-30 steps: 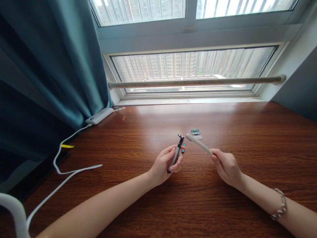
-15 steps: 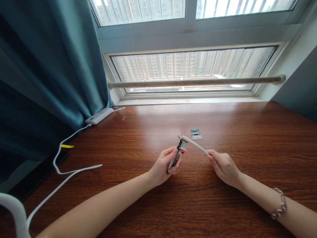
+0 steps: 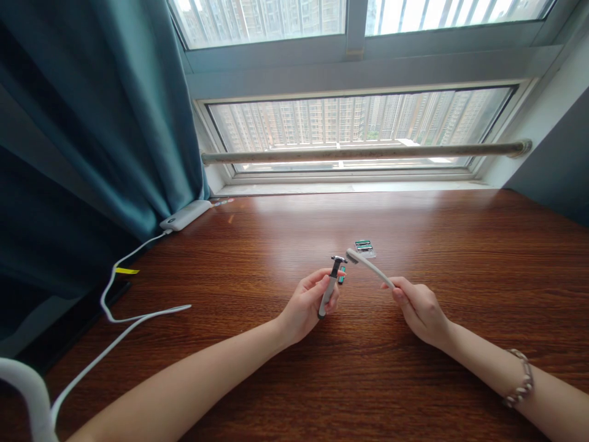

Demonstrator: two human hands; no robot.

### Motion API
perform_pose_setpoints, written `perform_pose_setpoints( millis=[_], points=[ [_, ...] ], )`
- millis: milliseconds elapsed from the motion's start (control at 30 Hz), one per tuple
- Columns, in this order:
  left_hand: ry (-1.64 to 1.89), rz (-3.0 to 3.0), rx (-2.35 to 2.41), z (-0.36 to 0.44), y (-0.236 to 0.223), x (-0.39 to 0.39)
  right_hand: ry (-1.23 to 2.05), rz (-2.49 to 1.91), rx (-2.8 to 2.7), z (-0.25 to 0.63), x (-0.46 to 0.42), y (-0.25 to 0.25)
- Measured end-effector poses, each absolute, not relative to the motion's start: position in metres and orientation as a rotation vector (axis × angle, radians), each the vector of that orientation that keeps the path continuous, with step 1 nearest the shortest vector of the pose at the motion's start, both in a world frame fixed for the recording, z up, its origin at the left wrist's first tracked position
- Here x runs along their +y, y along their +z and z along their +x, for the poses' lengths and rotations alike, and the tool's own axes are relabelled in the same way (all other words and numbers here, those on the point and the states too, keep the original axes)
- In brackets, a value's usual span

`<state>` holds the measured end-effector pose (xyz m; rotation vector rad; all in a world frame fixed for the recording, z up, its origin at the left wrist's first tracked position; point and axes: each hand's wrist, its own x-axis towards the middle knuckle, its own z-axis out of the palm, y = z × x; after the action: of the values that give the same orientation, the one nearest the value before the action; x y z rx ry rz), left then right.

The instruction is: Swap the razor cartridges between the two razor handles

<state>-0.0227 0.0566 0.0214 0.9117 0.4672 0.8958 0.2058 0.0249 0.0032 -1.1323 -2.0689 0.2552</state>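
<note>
My left hand [image 3: 307,307] is closed around the grey handle of a razor handle [image 3: 328,293], whose black neck and narrow metal top point up and away from me. In my right hand [image 3: 421,310] is a pale toothbrush [image 3: 376,271], pinched near the end of its handle. The toothbrush's bristled head lies just right of the razor's top, with a small gap between them. A teal-and-black razor cartridge [image 3: 342,275] shows on the table just beyond my left fingers. Farther back, a clear holder [image 3: 369,253] carries teal-striped cartridges.
All this is above a brown wooden table [image 3: 257,258]. A white power bank [image 3: 186,216] sits at the far left by the blue curtain [image 3: 138,123], with a white cable [image 3: 108,294] running from it. A window with a rail [image 3: 368,151] is behind.
The toothbrush head has shifted right, away from the razor's top. My left hand has turned the razor so its grey face shows and its top lies crosswise.
</note>
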Motion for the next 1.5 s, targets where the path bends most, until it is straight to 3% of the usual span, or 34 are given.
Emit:
perform_pose_setpoints(
  millis=[1500],
  points=[
    [1.008,0.953,0.615,-0.0219,0.0202,0.0559,0.277,-1.132,-2.134,0.2058,0.0216,0.0082]
  ],
)
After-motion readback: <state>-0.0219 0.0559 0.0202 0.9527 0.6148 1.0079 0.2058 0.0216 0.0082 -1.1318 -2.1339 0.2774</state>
